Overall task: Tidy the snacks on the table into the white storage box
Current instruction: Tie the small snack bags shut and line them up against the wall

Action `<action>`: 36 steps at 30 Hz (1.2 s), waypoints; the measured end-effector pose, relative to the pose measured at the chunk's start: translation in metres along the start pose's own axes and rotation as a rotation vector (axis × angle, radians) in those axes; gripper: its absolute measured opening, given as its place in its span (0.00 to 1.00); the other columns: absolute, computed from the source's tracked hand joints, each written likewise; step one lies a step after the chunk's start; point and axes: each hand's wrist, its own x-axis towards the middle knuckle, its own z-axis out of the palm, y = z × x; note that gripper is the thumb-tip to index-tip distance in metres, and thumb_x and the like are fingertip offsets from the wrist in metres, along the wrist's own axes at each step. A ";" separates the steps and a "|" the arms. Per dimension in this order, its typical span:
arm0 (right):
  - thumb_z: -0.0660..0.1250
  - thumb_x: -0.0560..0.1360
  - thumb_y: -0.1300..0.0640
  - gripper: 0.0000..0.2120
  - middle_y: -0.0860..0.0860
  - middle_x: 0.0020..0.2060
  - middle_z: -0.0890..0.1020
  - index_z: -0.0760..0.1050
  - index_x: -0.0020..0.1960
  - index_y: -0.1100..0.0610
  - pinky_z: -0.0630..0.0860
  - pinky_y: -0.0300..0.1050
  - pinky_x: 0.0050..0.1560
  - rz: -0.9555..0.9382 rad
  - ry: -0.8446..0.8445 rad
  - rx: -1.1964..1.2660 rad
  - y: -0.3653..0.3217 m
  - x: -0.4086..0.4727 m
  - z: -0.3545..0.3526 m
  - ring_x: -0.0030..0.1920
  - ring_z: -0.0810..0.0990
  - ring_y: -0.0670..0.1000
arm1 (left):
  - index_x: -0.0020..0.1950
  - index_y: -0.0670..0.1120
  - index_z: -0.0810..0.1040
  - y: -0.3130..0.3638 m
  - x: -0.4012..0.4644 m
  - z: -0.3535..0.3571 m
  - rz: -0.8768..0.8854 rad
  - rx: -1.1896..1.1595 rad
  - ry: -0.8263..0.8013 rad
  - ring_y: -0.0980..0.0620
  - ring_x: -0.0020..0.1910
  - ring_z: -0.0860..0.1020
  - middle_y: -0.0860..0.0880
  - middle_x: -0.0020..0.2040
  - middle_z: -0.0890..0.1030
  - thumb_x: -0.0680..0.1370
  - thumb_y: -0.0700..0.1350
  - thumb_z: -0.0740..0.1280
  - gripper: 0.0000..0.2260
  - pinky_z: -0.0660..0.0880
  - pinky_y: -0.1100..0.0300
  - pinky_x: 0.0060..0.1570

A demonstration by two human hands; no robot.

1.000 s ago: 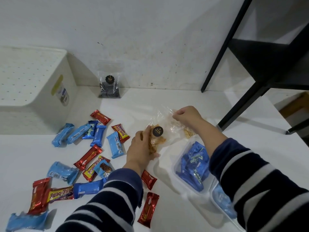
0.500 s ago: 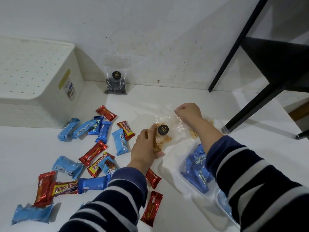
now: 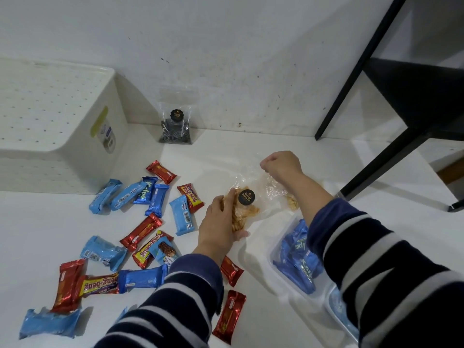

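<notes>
The counter is plain white, and the storage box is off-white, dotted with small holes and carrying a yellow label. Scattered wrappers are light blue, darker blue, shiny red and red-and-yellow. A clear bag shows orange-tan snacks under a black round sticker. Both sleeves are navy with white stripes. The frame is black.

The storage box stands at the back left of the tabletop, against the wall. To its right, a standing snack pouch leans at the wall. Many wrapped snack bars lie scattered in front of the box, on the left half. A bag of crackers lies in the middle, between both hands. A tray with wafer packs inside it sits at the front right.
</notes>
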 end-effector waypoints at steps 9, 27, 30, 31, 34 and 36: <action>0.64 0.74 0.60 0.08 0.57 0.44 0.83 0.75 0.36 0.56 0.75 0.45 0.43 -0.063 0.007 -0.038 -0.008 0.004 0.006 0.41 0.75 0.52 | 0.77 0.57 0.42 0.001 0.001 0.002 0.004 0.003 0.011 0.46 0.72 0.63 0.48 0.74 0.58 0.68 0.58 0.74 0.50 0.70 0.52 0.65; 0.67 0.76 0.54 0.15 0.57 0.56 0.80 0.79 0.58 0.63 0.73 0.46 0.59 -0.059 -0.098 -0.206 -0.008 -0.003 -0.010 0.59 0.78 0.56 | 0.76 0.57 0.41 0.000 0.002 0.004 -0.010 0.004 0.013 0.46 0.72 0.63 0.48 0.74 0.57 0.68 0.59 0.74 0.50 0.71 0.52 0.64; 0.66 0.74 0.61 0.06 0.55 0.37 0.75 0.80 0.46 0.62 0.71 0.42 0.39 -0.043 -0.126 -0.313 0.004 -0.007 -0.021 0.41 0.74 0.53 | 0.77 0.57 0.41 0.002 0.001 0.005 -0.016 0.000 0.019 0.46 0.71 0.63 0.48 0.74 0.58 0.68 0.59 0.74 0.50 0.72 0.51 0.64; 0.67 0.74 0.61 0.07 0.54 0.36 0.76 0.81 0.48 0.62 0.70 0.41 0.39 -0.031 -0.129 -0.302 0.007 -0.008 -0.023 0.40 0.74 0.52 | 0.77 0.57 0.41 0.002 0.001 0.005 -0.016 -0.001 0.021 0.46 0.71 0.63 0.48 0.74 0.58 0.68 0.59 0.74 0.50 0.72 0.51 0.64; 0.68 0.74 0.64 0.08 0.52 0.45 0.83 0.84 0.49 0.58 0.74 0.40 0.46 -0.023 -0.075 -0.216 0.014 -0.010 -0.022 0.46 0.80 0.50 | 0.77 0.57 0.41 0.003 0.000 0.004 -0.026 -0.009 0.013 0.46 0.71 0.63 0.48 0.74 0.57 0.68 0.58 0.74 0.50 0.72 0.51 0.64; 0.68 0.74 0.65 0.09 0.51 0.49 0.85 0.84 0.48 0.55 0.76 0.41 0.49 -0.019 -0.027 -0.194 0.014 -0.012 -0.018 0.50 0.81 0.51 | 0.76 0.58 0.41 0.003 0.000 0.003 -0.031 -0.009 0.005 0.46 0.71 0.63 0.48 0.74 0.57 0.67 0.59 0.74 0.51 0.71 0.51 0.64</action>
